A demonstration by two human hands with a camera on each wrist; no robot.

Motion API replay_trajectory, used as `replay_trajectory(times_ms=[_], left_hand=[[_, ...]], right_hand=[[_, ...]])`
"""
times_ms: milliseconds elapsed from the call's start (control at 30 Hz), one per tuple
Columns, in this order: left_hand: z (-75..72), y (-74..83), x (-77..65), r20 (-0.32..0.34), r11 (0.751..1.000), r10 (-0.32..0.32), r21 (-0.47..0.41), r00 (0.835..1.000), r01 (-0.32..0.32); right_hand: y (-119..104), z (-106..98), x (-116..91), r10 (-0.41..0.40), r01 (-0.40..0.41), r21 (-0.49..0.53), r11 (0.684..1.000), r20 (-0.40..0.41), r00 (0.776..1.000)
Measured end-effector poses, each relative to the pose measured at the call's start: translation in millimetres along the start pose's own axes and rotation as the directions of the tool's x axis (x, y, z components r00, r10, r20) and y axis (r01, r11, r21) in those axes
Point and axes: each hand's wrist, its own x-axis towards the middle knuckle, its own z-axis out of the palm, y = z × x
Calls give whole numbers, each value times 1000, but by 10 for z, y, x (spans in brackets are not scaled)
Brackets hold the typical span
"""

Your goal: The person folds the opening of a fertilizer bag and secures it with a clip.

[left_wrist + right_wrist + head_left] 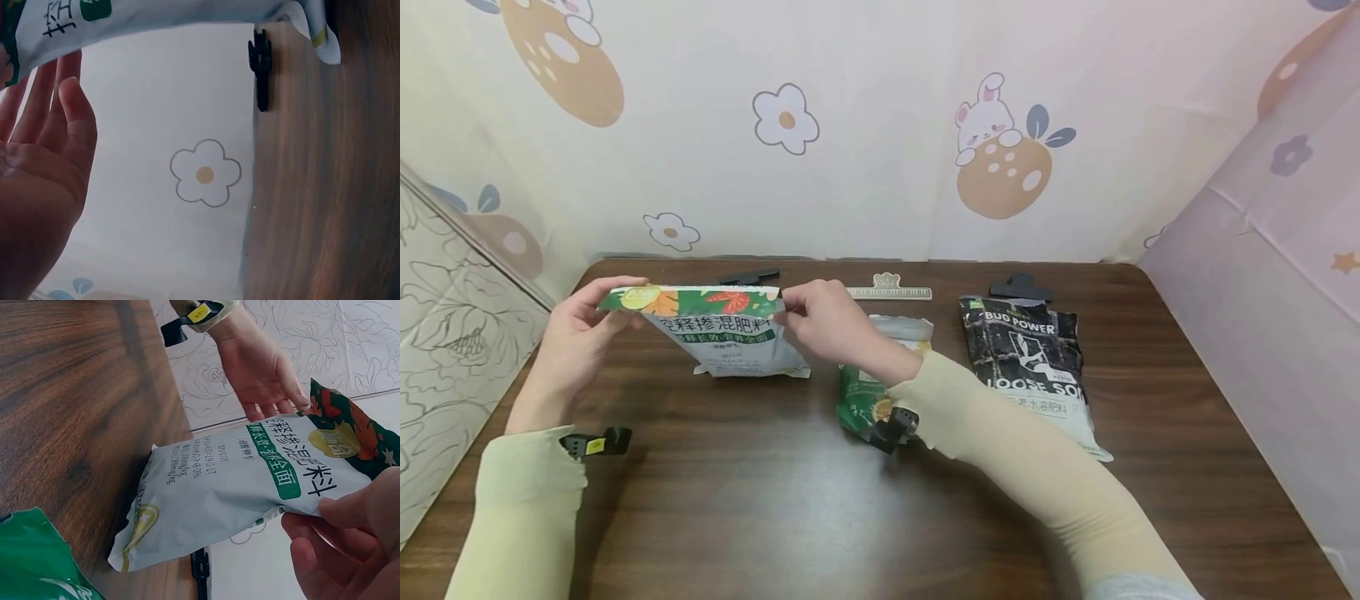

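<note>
- Left sleeve (pixel 516 517): pale yellow-green, plain cloth, close-fitting; wavy hem at the wrist.
- Right sleeve (pixel 1022 458): cream, plain, snug; creased toward the elbow, hem uneven.
- Grey cloth (pixel 1142 587) at the right sleeve's upper end; only a scrap in view.
- Left wrist: black device (pixel 618 440), blocky, bearing a yellow label (pixel 596 446); print too small to read.
- Right wrist: second device (pixel 895 429), also black, angular.
</note>
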Motion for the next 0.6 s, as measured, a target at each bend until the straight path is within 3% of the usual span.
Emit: replay_trajectory(times_ms=[133, 333, 500, 600], left_hand=[[37, 64, -9, 50, 989, 52, -143, 997, -44], [81, 97, -8, 93, 966, 145, -228, 985, -121], [132, 85, -2, 101, 904, 252, -378, 962, -197], [170, 95, 6, 77, 874, 278, -434, 957, -219]], right_hand=[[-2, 12, 7, -6, 6, -10, 1000, -1, 1000], [17, 15, 25, -17, 17, -22, 1000, 12, 1000], [37, -1, 31, -42, 43, -28, 999, 24, 999], [45, -25, 28, -58, 60, -36, 998, 40, 998]])
